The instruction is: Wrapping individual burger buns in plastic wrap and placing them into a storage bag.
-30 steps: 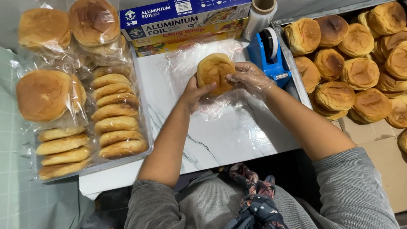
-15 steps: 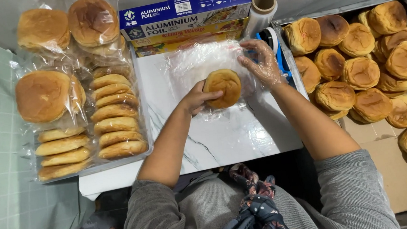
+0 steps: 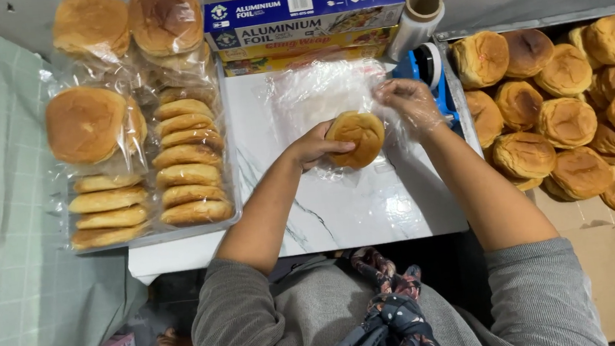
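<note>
My left hand (image 3: 314,147) grips a round golden bun (image 3: 357,138) over the white marble board (image 3: 340,207). A sheet of clear cling film (image 3: 315,91) lies under and behind the bun. My right hand (image 3: 409,103) pinches the film's right edge, lifted beside the bun and close to the blue tape dispenser (image 3: 432,69).
Wrapped buns fill a tray (image 3: 147,165) on the left. A blue foil box (image 3: 305,14) and a film roll (image 3: 416,19) lie at the back. Several unwrapped buns (image 3: 562,121) sit in a box on the right.
The bun came down from the back of the board toward the middle. My right hand left the bun and took hold of the film's edge, pulling it up on the right.
</note>
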